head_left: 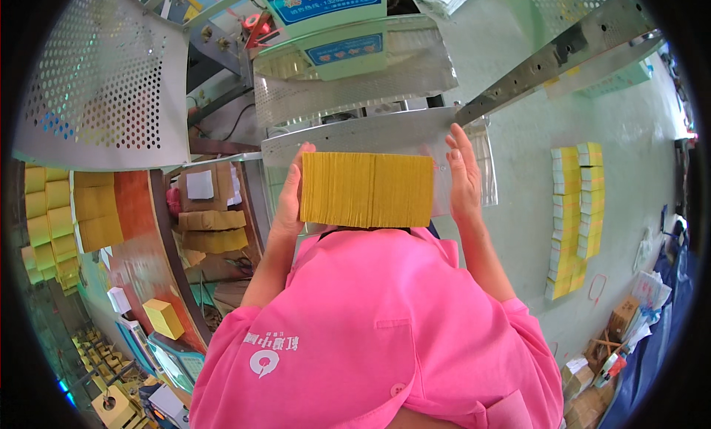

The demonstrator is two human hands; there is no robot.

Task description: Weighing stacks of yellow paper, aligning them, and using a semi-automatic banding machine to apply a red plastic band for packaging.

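Observation:
A long block of yellow paper sheets (368, 190), standing on edge and packed tightly, lies crosswise in front of my chest. My left hand (290, 193) lies flat along the block's left end, fingers stretched forward and touching it. To the right, my right hand (464, 179) is held open, fingers extended, with a gap between it and the block's right end. Beneath and beyond the block is the metal tray (348, 137) of a machine. The block's underside and what bears its near edge are hidden.
Ahead stand a clear guard (355, 59) and a slanting metal bar (548, 62). A perforated panel (104, 81) rises at left, above a wooden table (141, 229) with yellow paper. Stacked yellow bundles (566, 214) sit on the floor at right; boxes (622, 318) lie nearer.

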